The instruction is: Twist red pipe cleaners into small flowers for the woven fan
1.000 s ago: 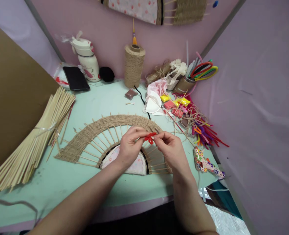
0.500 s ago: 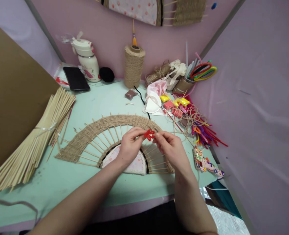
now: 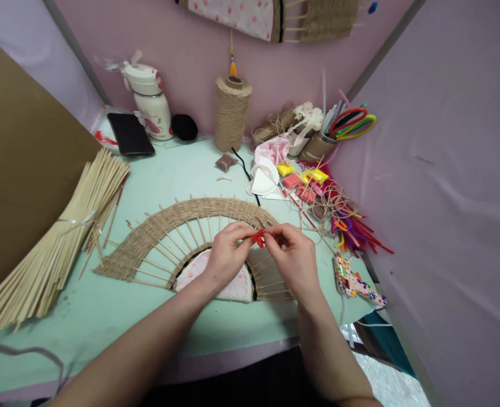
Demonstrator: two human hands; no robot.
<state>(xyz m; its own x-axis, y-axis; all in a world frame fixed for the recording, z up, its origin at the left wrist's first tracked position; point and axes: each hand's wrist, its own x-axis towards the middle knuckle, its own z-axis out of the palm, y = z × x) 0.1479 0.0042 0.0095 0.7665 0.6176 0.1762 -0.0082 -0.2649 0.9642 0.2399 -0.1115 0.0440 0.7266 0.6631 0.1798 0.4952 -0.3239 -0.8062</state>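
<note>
While facing a pink wall (image 3: 182,51) across a pale green table (image 3: 169,172), can see a tall brown board (image 3: 21,158) at the table's left edge. Have a woven fan (image 3: 207,209) lying flat near the front edge, curved side toward the back edge, with a half-round cloth centre (image 3: 237,288) bordered in black. Find part of a second fan (image 3: 233,17) hung on the wall. Next in size, see a tied bundle of thin sticks (image 3: 59,243) beside the board, reaching from near the front left corner toward the back. Have left hand (image 3: 229,251) and right hand (image 3: 294,254) close together over the right half of the woven fan. By the right edge, see a heap of coloured pipe cleaners (image 3: 362,232). At the middle of the back edge, see an upright cone of twine (image 3: 232,116); toward the back left corner, an upright white bottle (image 3: 154,113) and, just beside it, a flat phone (image 3: 131,134). Near the right edge, find a patterned glue gun (image 3: 352,281); toward the back right corner, scissors (image 3: 338,117) in a brown cup (image 3: 315,148). Between twine and woven fan, notice a brown packet (image 3: 225,162). Smallest of all, grip a small red looped piece (image 3: 258,238) over that fan, left thumb and fingers closed on one side, right fingertips pinched on the other; cannot tell how much lies hidden inside them.
</note>
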